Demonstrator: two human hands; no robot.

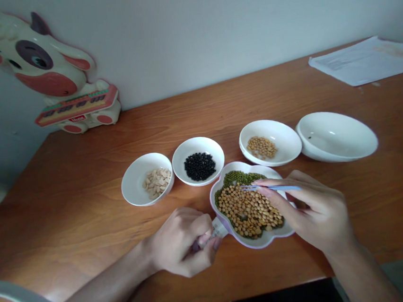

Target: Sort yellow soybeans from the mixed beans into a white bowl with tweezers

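Left hand (188, 243): grip wrapped round handle (219, 230) of lilac-rimmed white flower-shaped dish (262, 244), in front of round white bowls (132, 186).
Right hand (314, 213): grip pinched on slim blue tweezers (286, 188), tips at round tan beans (255, 207) in dish; contact too fine to tell.
Dish: twisted handle could tip beans out.
Beans: off-centre pinch could flick one loose.

Have a petal-edged dish (262, 243), white with lilac rim, open side up, just right of the left fingers (201, 227). Gripped there by a labelled handle (218, 228). Loaded with tan beans (246, 208), mostly left of and nearer than the right fingers (279, 181), plus green beans (239, 176), showing left of and beyond those fingertips and along the edges. Also have slim blue tweezers (287, 187), pinched in the right fingers, near-level, tips pointing left to the tan/green boundary.
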